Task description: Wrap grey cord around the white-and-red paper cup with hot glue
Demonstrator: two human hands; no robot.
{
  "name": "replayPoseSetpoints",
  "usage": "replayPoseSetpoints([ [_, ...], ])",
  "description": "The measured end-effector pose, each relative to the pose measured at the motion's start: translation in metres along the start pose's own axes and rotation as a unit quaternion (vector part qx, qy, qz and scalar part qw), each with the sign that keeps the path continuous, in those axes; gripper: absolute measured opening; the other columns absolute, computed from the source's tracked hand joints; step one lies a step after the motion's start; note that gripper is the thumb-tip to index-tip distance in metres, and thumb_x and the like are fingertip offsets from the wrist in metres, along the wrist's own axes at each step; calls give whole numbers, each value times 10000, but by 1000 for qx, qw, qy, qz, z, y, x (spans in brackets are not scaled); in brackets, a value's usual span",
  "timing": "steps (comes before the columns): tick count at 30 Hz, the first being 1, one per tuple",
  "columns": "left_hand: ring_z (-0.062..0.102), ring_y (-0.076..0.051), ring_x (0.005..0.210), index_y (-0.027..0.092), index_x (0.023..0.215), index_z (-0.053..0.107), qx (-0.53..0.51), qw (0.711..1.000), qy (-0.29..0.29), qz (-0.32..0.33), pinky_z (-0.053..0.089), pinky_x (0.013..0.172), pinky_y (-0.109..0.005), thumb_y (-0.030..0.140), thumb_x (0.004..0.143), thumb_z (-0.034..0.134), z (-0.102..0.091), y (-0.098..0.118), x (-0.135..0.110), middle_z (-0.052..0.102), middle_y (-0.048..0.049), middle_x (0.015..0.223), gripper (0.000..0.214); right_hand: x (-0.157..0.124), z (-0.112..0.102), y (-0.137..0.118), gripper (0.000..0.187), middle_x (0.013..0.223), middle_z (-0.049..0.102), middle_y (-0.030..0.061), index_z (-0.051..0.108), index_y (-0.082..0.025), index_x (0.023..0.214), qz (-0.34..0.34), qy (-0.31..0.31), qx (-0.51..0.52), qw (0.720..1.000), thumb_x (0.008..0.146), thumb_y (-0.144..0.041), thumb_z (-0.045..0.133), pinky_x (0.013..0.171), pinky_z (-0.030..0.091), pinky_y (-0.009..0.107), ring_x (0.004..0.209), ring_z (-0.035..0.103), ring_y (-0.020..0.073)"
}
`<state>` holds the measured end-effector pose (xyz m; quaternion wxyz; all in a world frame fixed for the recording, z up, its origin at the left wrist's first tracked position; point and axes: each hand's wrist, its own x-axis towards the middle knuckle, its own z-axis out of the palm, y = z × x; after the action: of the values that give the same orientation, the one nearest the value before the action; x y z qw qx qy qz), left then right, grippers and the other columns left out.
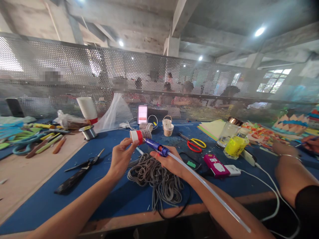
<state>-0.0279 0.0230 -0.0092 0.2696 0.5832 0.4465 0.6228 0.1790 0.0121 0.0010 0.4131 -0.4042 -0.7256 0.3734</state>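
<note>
fingers of left hand (122,156) pinching cup (137,135), right hand (170,162) gripping glue gun (157,148), nozzle tip unclear

A craft workshop under bare concrete beams (179,13); a perforated metal screen (174,76) backs the blue worktable (50,202); scissors (193,146), cord (159,179) and paper cups (86,107) litter it.

A blue-topped table (119,199) carries a heap of grey cord (157,179) near its front edge. Left of the cord lie black scissors (82,172). Behind it stands a small handled cup (168,127). Right of the cord lie red-and-yellow scissors (195,144), a pink device (215,165) and a white adapter (233,170), with a yellow-filled jar (235,145) beyond them.
</note>
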Motion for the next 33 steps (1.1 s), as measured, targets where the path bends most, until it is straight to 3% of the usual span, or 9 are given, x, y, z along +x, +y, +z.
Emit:
replayPoseSetpoints([
  [19, 552, -204, 878, 198, 869, 763, 50, 999, 5, 16, 405, 817, -293, 429, 804, 661, 2, 3, -1, 659, -39, 910, 261, -2, -1, -4, 427, 489, 446, -47, 488, -194, 608, 19, 22, 24, 999, 788, -557, 622, 477, 352, 227, 465, 413, 91],
  [33, 536, -198, 865, 194, 913, 757, 87, 996, 0, 33, 393, 812, -313, 421, 838, 624, 3, 7, -2, 626, -32, 900, 273, -1, -3, -2, 448, 458, 444, -46, 469, -192, 561, 13, 33, 7, 999, 800, -536, 629, 473, 357, 220, 449, 417, 88],
])
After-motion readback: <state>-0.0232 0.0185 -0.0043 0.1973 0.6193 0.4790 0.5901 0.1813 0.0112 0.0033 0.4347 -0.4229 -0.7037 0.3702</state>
